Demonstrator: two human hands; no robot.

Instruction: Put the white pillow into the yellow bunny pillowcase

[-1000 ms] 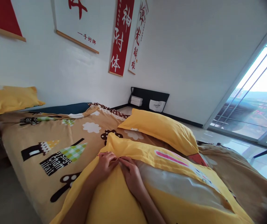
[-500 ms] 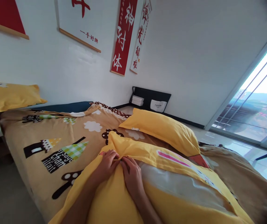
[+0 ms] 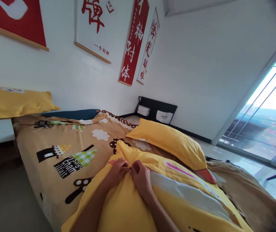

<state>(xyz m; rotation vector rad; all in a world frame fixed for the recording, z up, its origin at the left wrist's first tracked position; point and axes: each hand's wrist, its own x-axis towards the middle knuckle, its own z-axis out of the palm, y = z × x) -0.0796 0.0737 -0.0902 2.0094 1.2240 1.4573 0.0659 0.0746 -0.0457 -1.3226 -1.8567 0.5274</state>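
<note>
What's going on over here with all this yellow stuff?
A person's left hand and right hand meet at a plump yellow fabric pillowcase, their fingers pinching the edge of its opening. To the right of the hands the opening gapes, showing a pale grey-white inner pillow. Just beyond lies another stuffed yellow pillow, on a tan bedspread printed with trees and clouds.

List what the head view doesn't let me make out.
Head view: pinched spot between left hand and right hand; they cover it.
Head view: near end of yellow pillowcase; bottom edge cuts it off.
Head view: rest of far-left pillow; left edge cuts it off.
Head view: lettering on white item; too small.
</note>
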